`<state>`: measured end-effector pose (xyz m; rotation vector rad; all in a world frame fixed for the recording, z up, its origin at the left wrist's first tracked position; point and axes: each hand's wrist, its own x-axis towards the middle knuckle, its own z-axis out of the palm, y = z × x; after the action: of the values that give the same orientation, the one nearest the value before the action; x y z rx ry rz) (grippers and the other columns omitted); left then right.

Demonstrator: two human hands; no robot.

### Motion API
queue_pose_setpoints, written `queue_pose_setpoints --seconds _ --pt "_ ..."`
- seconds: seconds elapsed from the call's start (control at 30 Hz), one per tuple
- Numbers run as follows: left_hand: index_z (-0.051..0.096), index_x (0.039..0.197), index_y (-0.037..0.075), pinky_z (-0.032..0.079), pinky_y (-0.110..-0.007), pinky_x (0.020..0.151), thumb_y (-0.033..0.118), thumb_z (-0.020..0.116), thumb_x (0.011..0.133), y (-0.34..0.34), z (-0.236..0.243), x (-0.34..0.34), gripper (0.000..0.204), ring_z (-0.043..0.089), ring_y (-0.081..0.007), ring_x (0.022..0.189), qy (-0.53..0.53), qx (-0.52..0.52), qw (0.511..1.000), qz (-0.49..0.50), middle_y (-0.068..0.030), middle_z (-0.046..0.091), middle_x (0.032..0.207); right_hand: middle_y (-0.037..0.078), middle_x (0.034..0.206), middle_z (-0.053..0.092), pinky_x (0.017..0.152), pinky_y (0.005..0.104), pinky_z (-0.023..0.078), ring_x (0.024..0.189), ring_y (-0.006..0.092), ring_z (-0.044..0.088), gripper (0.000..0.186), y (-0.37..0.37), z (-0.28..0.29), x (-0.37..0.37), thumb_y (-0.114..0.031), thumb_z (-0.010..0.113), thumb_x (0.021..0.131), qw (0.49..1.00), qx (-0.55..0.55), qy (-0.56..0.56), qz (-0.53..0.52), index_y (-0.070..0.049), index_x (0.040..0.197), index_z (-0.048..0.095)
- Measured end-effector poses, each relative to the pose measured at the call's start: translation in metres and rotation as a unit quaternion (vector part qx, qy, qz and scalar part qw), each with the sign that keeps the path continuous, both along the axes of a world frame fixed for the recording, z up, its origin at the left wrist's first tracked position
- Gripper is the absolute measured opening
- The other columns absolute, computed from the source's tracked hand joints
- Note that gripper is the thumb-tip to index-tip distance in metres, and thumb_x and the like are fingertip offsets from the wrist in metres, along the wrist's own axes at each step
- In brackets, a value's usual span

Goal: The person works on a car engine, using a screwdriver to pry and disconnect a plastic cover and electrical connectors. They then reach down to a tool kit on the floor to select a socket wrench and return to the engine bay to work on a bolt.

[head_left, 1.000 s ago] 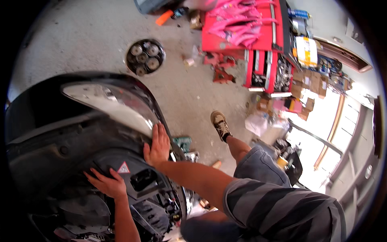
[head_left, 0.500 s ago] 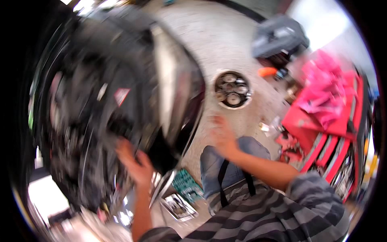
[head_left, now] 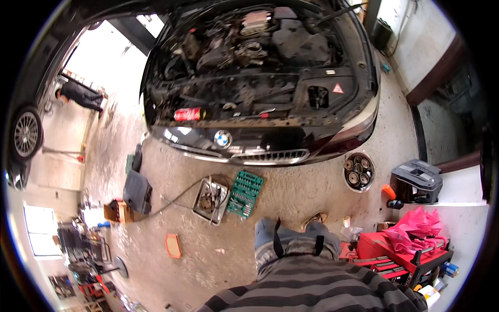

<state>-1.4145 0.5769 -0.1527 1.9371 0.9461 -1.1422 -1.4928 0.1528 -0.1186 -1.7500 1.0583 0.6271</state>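
Note:
Neither of my hands shows; only my striped top (head_left: 322, 281), jeans and one shoe (head_left: 314, 220) come in at the bottom. Ahead of me stands a black car (head_left: 270, 139) with its engine bay (head_left: 234, 86) uncovered. On its front panel lie a red spray can (head_left: 189, 114) and a tool with a red handle (head_left: 265, 115). An opened green socket set case (head_left: 246, 193) rests on the floor between me and the car. Beside it, a metal tray (head_left: 222, 208) holds a dirty round part (head_left: 207, 201).
At right are a round container of disc-shaped parts (head_left: 358, 171), a grey plastic cover (head_left: 417, 177), and a red tool chest (head_left: 382, 245) under pink plastic (head_left: 416, 229). Leftward lie a dark panel (head_left: 137, 193), a cardboard box (head_left: 118, 211) and an orange-edged filter (head_left: 173, 245). Another person (head_left: 78, 96) is far left.
My view has swung from the car's right front corner to face its front squarely. Both hands, visible and blurred before, have dropped out of the picture.

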Motion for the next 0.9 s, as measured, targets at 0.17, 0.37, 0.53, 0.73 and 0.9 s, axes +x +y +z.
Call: queue_pose_setpoints --seconds 0.17,0.37,0.53,0.73,0.9 --pt "0.048 0.123 -0.001 0.039 -0.041 0.089 0.022 0.065 0.09 0.046 -0.002 -0.035 0.044 0.049 -0.031 0.106 -0.049 -0.058 0.995 0.071 -0.021 0.049 0.117 0.022 0.097 0.067 0.081 0.0411 0.048 0.093 0.0305 0.065 0.051 0.043 0.001 0.035 -0.042 0.053 0.091 0.999 -0.002 -0.026 0.02 0.002 0.116 0.061" --pt "0.051 0.117 0.001 0.039 -0.038 0.083 0.023 0.064 0.09 0.101 0.005 -0.059 0.037 0.049 -0.0275 0.099 -0.049 -0.092 0.989 0.105 -0.0177 0.051 0.109 0.024 0.095 0.068 0.081 0.0431 0.048 0.093 0.032 0.066 0.062 0.074 0.029 0.072 -0.055 0.051 0.091 0.997 -0.034 -0.034 0.055 0.002 0.11 0.065" --pt "0.053 0.112 0.002 0.04 -0.035 0.078 0.023 0.064 0.091 0.126 -0.008 -0.053 0.032 0.05 -0.0246 0.093 -0.035 -0.103 0.987 0.118 -0.015 0.053 0.103 0.025 0.093 0.069 0.08 0.0448 0.048 0.093 0.0333 0.067 0.072 0.091 0.061 0.117 -0.066 0.05 0.09 0.985 -0.058 -0.075 0.147 0.002 0.105 0.068" --pt "0.055 0.106 0.003 0.04 -0.033 0.072 0.024 0.064 0.092 0.154 -0.014 -0.028 0.027 0.051 -0.0211 0.086 -0.035 -0.09 0.986 0.132 -0.0118 0.055 0.096 0.023 0.076 0.061 0.07 0.045 0.044 0.074 0.03 0.06 0.063 0.138 0.148 0.199 -0.059 0.045 0.096 0.938 -0.037 -0.112 0.327 0.0 0.087 0.065" --pt "0.057 0.101 0.004 0.04 -0.03 0.068 0.024 0.064 0.092 0.163 -0.006 -0.004 0.023 0.052 -0.0182 0.08 -0.037 -0.078 0.987 0.139 -0.009 0.056 0.09 0.017 0.066 0.057 0.064 0.0443 0.042 0.066 0.0273 0.057 0.061 0.129 0.103 0.224 -0.055 0.047 0.097 0.945 0.034 -0.183 0.269 0.001 0.08 0.061"
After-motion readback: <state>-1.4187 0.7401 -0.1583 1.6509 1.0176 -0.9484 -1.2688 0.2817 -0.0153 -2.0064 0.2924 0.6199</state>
